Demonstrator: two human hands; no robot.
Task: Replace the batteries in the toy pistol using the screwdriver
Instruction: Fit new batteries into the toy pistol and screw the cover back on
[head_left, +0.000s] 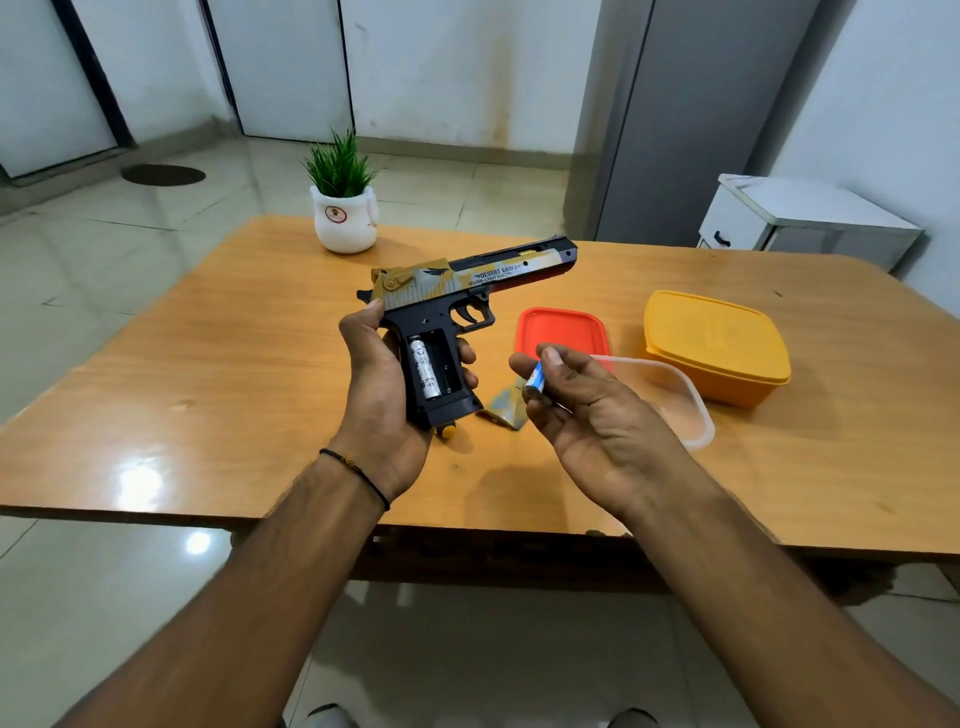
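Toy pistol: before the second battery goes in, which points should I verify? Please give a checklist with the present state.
1. Left hand grips the toy pistol: ok.
2. Compartment open, fitted battery in one slot: ok.
3. Free slot beside it is empty: ok.
4. Right hand pinches the new battery: ok.
5. Polarity of the new battery against the slot marks: cannot tell.
6. Cover lies on the table near the grip: ok.
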